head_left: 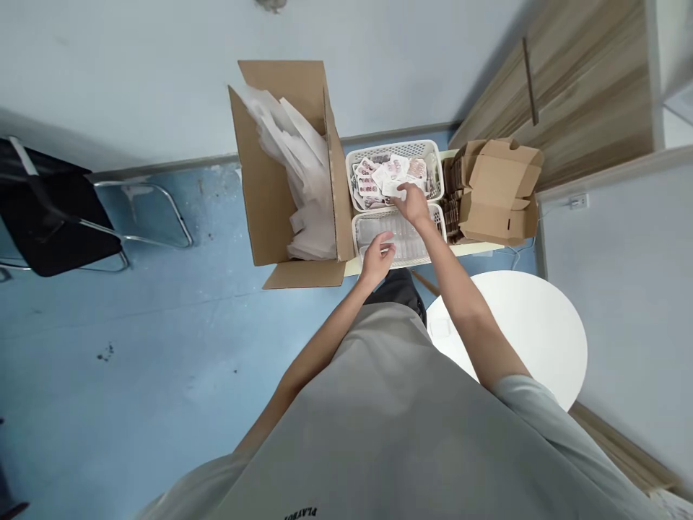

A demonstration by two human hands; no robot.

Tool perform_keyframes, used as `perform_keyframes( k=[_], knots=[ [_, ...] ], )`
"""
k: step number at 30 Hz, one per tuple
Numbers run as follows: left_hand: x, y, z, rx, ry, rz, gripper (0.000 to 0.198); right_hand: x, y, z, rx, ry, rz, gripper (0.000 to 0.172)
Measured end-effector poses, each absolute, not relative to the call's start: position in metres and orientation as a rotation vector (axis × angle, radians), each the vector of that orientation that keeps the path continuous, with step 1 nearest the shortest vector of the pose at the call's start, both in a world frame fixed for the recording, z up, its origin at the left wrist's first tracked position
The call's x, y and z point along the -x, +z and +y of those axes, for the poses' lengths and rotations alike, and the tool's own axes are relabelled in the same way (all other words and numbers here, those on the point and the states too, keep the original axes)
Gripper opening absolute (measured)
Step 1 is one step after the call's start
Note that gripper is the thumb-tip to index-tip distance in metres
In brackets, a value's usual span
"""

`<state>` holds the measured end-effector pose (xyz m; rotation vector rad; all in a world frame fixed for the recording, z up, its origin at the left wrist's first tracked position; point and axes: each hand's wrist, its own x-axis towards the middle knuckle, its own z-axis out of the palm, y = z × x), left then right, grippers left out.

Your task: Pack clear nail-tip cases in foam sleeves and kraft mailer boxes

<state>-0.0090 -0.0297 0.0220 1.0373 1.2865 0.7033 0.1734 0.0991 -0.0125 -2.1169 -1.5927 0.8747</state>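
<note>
My right hand (412,204) reaches over the near edge of the upper white basket (353,156), its fingers closed on a white card (393,189). Beneath and around that card lie several white printed cards (369,186) with reddish markings. My left hand (377,258) hovers at the left part of the lower white basket (439,217), fingers curved and apart, with nothing visible between them. Clear plastic pieces (410,242) fill that lower basket.
A large open cardboard box (265,209) with white translucent sheets (311,180) stands left of the baskets. Folded brown cartons (501,188) are stacked on their right. A round white table (530,332) is at the lower right, and a black chair (59,217) at the far left.
</note>
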Motion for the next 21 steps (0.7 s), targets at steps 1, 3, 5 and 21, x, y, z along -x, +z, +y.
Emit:
perform_keyframes(
  k=[1,3,5,21],
  knots=[
    [0.011,0.022,-0.028,-1.021,0.712,1.309,0.035,-0.172,-0.018,0.112,2.125,0.900,-1.635,0.044],
    [0.013,0.023,-0.024,-0.994,0.724,1.345,0.035,-0.168,-0.029,0.134,2.149,0.947,-1.706,0.051],
    [0.015,0.024,-0.019,-0.979,0.736,1.367,0.035,-0.165,-0.037,0.149,2.189,0.979,-1.766,0.060],
    [0.018,0.036,-0.009,-0.891,0.766,1.310,0.037,-0.178,0.004,0.123,2.062,0.776,-1.704,0.091]
  ],
)
